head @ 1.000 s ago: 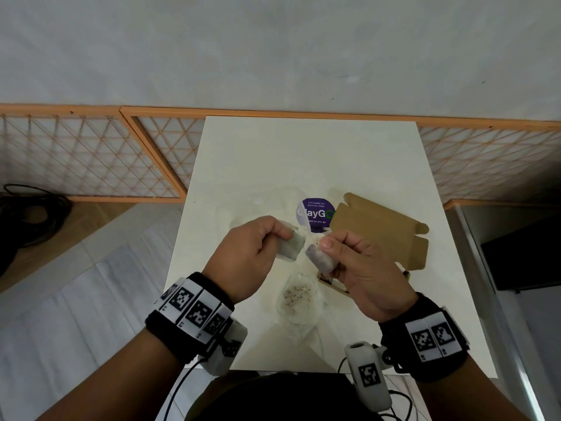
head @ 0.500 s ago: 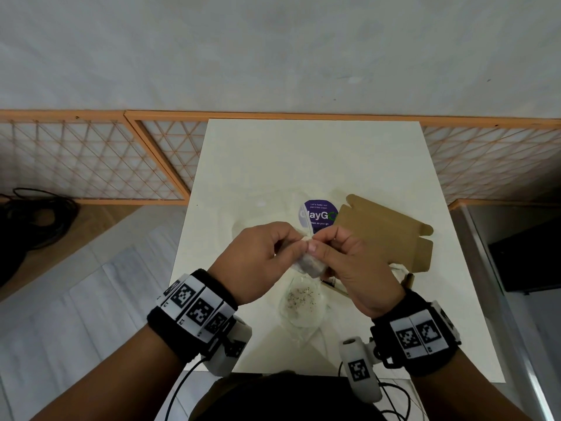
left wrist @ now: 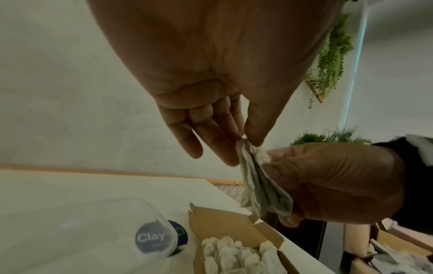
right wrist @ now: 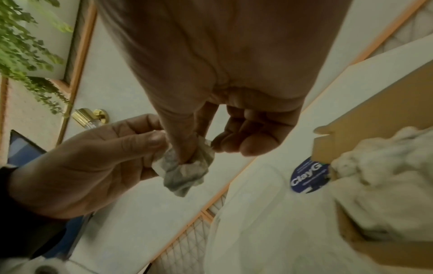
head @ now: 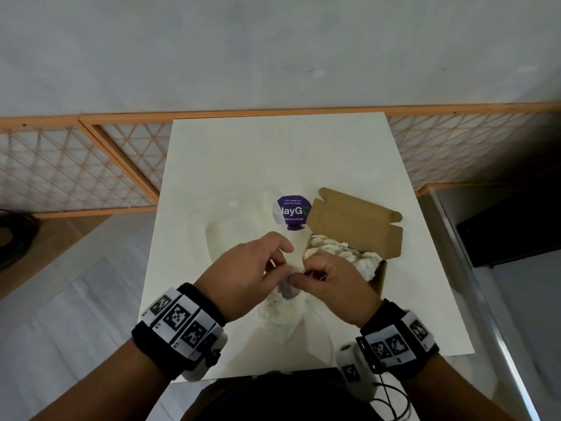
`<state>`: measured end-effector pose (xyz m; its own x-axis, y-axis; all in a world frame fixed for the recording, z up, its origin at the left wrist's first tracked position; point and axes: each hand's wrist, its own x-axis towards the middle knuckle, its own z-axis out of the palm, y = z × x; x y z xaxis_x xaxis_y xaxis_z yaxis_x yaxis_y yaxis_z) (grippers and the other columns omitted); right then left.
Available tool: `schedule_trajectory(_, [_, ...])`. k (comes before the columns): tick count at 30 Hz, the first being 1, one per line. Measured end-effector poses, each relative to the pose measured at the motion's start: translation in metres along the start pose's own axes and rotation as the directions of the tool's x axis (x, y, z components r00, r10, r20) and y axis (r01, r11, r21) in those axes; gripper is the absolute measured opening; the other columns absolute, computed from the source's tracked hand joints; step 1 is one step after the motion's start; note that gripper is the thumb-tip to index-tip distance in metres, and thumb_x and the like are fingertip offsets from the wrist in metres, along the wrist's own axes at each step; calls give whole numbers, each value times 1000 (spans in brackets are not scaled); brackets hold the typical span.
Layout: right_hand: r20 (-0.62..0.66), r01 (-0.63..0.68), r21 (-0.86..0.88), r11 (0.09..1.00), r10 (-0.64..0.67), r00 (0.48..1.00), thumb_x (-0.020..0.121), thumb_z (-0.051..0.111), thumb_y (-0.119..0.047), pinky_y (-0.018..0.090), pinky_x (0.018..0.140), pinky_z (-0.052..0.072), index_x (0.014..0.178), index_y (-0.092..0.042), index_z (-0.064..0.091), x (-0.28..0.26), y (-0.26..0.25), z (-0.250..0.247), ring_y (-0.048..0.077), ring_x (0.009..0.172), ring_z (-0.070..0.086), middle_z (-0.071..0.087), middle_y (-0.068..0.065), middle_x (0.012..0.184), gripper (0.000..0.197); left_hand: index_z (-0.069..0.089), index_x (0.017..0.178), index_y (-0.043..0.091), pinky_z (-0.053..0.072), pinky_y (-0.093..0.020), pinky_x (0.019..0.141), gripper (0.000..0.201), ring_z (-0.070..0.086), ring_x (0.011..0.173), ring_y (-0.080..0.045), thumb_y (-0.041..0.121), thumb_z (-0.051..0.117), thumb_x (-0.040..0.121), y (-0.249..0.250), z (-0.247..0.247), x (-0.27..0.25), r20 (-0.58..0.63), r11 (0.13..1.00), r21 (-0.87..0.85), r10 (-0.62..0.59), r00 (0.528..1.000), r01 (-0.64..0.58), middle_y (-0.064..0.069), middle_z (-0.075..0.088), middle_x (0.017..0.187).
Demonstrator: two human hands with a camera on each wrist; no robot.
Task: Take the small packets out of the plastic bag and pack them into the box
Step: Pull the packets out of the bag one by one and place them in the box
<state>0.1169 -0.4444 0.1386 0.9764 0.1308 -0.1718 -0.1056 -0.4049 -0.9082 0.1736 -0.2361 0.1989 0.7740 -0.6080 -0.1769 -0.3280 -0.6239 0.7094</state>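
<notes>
**A:** What's nearest?

**B:** Both hands meet above the table (head: 303,153). The left hand (head: 243,276) and right hand (head: 337,284) each pinch the same crumpled packets (left wrist: 260,185). Beneath them lies the clear plastic bag (head: 282,314), speckled inside.

**A:** And beyond?

**B:** The brown box (head: 355,226) sits open just right of the hands, pale packets already inside. Left of it, a purple round sticker (head: 290,212) reads "ClayGo".

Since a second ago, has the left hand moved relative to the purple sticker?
Yes. The left hand has moved rightward toward the right hand, beneath the purple sticker; both hands now pinch the same packets, whereas earlier each held its own packet apart.
</notes>
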Motion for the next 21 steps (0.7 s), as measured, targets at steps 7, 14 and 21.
schedule_trajectory(7, [-232, -255, -139, 957, 219, 948, 95, 73, -27, 25, 66, 51, 87, -28, 80, -42, 48, -74, 6, 71, 66, 74, -15, 76, 11, 63, 108, 34, 44, -6, 71, 11, 64, 88, 2, 34, 66, 98, -39, 32, -6, -15, 982, -84, -174, 985, 172, 20, 70, 93])
schedule_trajectory(14, [-255, -515, -350, 783, 449, 856, 98, 68, -35, 37, 59, 39, 68, -14, 58, -45, 131, -100, 28, 64, 57, 58, 6, 63, 38, 66, 104, 33, 45, -11, 72, 6, 65, 83, 1, 35, 66, 98, -74, 68, -22, 37, 906, -122, -405, 914, 406, 18, 69, 97])
schedule_trajectory(21, [-172, -524, -657, 543, 568, 805, 103, 50, -37, 35, 79, 46, 116, -16, 62, -8, 159, -61, 35, 107, 65, 69, 12, 116, 27, 70, 104, 37, 43, -24, 93, 9, 58, 105, -10, 37, 66, 97, -95, 101, -18, 31, 857, -81, -508, 861, 509, 9, 52, 118])
